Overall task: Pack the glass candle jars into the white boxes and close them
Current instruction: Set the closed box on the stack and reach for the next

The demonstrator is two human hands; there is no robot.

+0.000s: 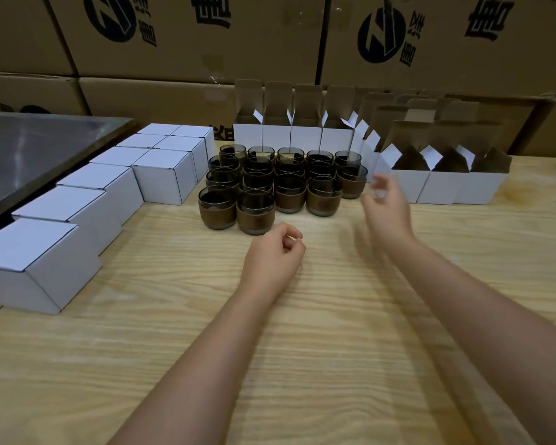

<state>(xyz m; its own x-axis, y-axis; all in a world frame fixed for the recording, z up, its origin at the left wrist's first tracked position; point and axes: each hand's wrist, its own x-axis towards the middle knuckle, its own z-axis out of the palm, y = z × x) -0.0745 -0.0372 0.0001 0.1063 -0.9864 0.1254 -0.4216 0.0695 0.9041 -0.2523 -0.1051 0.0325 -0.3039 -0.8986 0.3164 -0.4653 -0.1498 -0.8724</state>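
Several dark glass candle jars with brown sleeves (286,184) stand in a tight cluster at the middle of the wooden table (302,348). Closed white boxes (161,175) line the left side in a diagonal row. Open white boxes (443,184) with raised flaps stand behind and to the right of the jars. My left hand (275,258) hovers just in front of the nearest jars, fingers loosely curled, holding nothing. My right hand (387,207) is blurred, raised near the rightmost jar and the open boxes, and holds nothing.
Large brown cartons (270,36) with black printing are stacked as a wall behind the table. A dark metal surface (29,155) lies at the far left behind the closed boxes. Bare wood stretches in front of the jars.
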